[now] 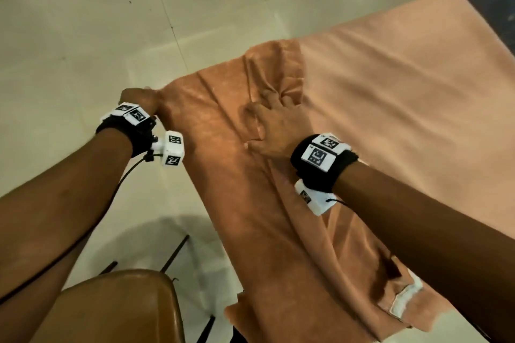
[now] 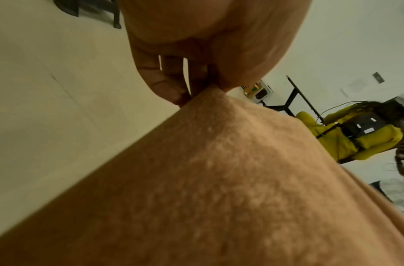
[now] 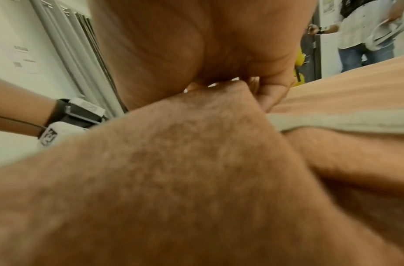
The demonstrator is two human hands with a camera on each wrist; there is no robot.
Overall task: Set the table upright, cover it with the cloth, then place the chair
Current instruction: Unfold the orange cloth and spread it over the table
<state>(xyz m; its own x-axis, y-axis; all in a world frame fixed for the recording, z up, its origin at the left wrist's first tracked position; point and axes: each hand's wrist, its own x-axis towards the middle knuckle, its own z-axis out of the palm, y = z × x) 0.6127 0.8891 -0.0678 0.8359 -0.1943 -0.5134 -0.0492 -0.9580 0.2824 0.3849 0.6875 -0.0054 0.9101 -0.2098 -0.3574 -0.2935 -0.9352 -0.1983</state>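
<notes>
A peach-orange cloth (image 1: pixel 362 108) lies spread over the table, and only a dark corner of the table (image 1: pixel 496 3) shows at the far right. The cloth's near part is folded and creased and hangs over the near edge. My left hand (image 1: pixel 139 100) grips the cloth's left corner out past the table edge. The left wrist view shows my fingers (image 2: pixel 169 84) pinching the cloth (image 2: pixel 196 180). My right hand (image 1: pixel 273 120) sits on the rumpled fold in the middle. In the right wrist view the cloth (image 3: pixel 173 162) bunches up into its palm. A brown chair (image 1: pixel 119 306) stands at bottom left.
Pale tiled floor (image 1: pixel 83 36) surrounds the table on the left and far side. A person in a yellow top (image 2: pixel 346 140) and a black-framed table (image 2: pixel 294 97) are across the room. Another person in a white shirt (image 3: pixel 367 36) stands beyond the table.
</notes>
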